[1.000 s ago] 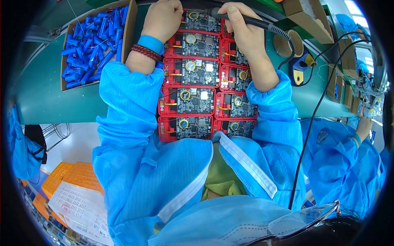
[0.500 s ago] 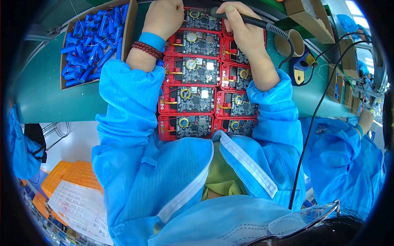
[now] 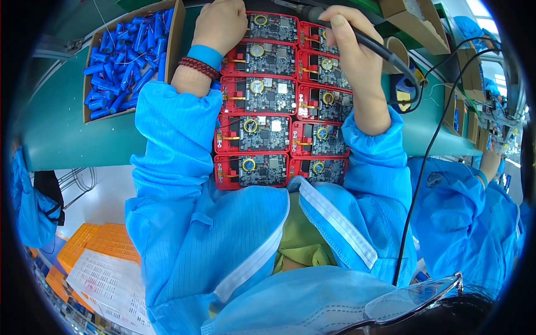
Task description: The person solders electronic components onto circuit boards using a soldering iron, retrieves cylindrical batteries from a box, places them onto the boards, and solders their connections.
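My right hand (image 3: 357, 53) grips a soldering iron (image 3: 314, 13) by its dark handle, with the metal end pointing left above the top row. My left hand (image 3: 220, 27) is curled closed beside the upper-left case, its fingertips partly hidden; what they pinch does not show. Below both hands lie two columns of red plastic cases (image 3: 228, 142), edge to edge. Each holds a dark circuit board (image 3: 273, 60) with a round coin cell (image 3: 257, 86). The lowest cases lie close to my blue smock.
A cardboard box (image 3: 177, 39) of blue cylindrical batteries (image 3: 131, 70) stands left. To the right are a brown roll (image 3: 393, 51), a blue-and-yellow iron stand (image 3: 403, 95), open cartons (image 3: 416, 22) and a black cable (image 3: 427, 151). A co-worker's blue sleeve (image 3: 452, 195) shows at far right.
My right hand and the soldering iron have moved right and up, away from the upper-left board, uncovering the right column's upper cases. My left hand has shifted slightly left.
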Motion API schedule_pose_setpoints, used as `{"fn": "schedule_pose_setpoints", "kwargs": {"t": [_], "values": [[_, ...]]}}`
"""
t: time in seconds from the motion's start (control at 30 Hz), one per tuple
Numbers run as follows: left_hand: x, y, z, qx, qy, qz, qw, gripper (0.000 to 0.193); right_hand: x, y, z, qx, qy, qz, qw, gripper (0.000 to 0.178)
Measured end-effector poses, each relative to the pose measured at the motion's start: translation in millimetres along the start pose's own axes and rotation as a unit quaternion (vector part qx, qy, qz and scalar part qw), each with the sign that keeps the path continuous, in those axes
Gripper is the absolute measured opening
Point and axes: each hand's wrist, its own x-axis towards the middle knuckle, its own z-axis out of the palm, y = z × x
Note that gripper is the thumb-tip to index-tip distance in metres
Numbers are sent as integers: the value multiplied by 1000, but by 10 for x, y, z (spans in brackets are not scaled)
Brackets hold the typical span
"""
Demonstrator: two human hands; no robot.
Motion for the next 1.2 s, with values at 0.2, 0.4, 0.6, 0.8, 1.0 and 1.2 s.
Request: {"fn": "schedule_pose_setpoints", "kwargs": {"t": [0.2,0.4,0.6,0.8,1.0,1.2], "values": [[-12,31,4,81,2,-7,997,11,-302,-297,-376,4,28,15,999,10],[-168,430,-285,94,128,4,987,12,-681,-457,-693,-61,71,42,995,13],[-381,223,-1192,61,107,16,992,10,-856,-398,-870,-61,89,65,992,19],[-506,-452,-1169,79,-91,-100,988,17,-907,-426,-801,-53,85,43,994,20],[-591,-251,-1419,-24,50,-126,990,18,-967,-567,-815,-69,76,23,994,19],[-829,608,-1634,-458,-7,-169,873,15,-1111,-653,-648,-23,93,62,993,19]]}}
